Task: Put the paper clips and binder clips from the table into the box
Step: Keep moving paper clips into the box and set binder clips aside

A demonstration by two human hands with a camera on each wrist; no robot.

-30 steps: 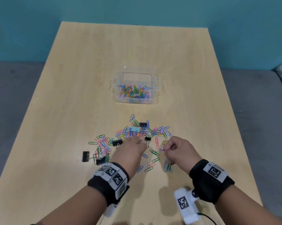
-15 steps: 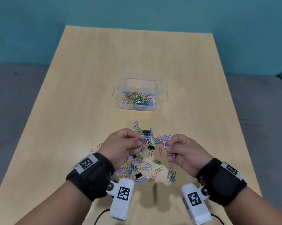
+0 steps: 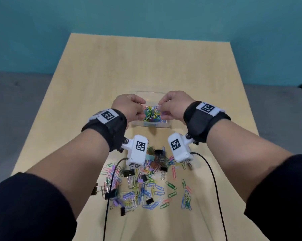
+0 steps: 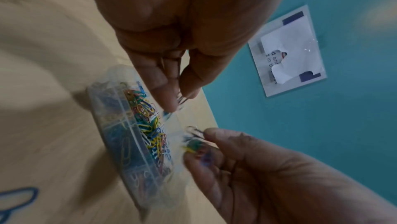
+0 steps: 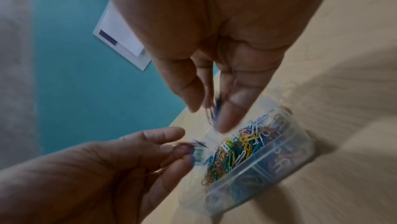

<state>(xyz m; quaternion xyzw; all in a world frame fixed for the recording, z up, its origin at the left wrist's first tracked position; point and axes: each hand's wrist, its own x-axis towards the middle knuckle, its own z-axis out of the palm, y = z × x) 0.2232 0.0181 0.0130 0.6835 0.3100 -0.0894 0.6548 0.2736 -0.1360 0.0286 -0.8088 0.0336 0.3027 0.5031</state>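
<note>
Clips lie scattered nearest the person, under and behind both wrists: coloured paper clips (image 3: pixel 147 192) mixed with black binder clips (image 3: pixel 128 172), spread loose over the wooden table (image 3: pixel 207 84). Plenty remain on the table, so I judge the job only partly done.

Just ahead of that pile, the two hands hang side by side over the box (image 3: pixel 151 124), a small clear plastic tub that sits directly beneath the fingertips and already holds a bright heap of paper clips in one compartment. A divider runs along it; the near section looks to hold more clips, though the plastic blurs them.

Left hand (image 3: pixel 128 107) has its thumb and fingers pinched together, and the left wrist view shows thin wire clips (image 4: pixel 182 99) caught between the tips. Right hand (image 3: pixel 173 106) is closed the same way on a small bunch of coloured clips (image 4: pixel 194 144), seen from both wrist cameras though smeared by motion. I cannot tell how many either hand carries, nor whether a binder clip is among them.

Both grips point downward over the open top, which reads to me as a drop about to be made: held this low and this central, the clips should fall inside and not bounce off the rim.

Beyond the hands the table runs on to a teal wall (image 3: pixel 146 14), where a taped paper notice (image 4: pixel 287 49) shows in the wrist views.
</note>
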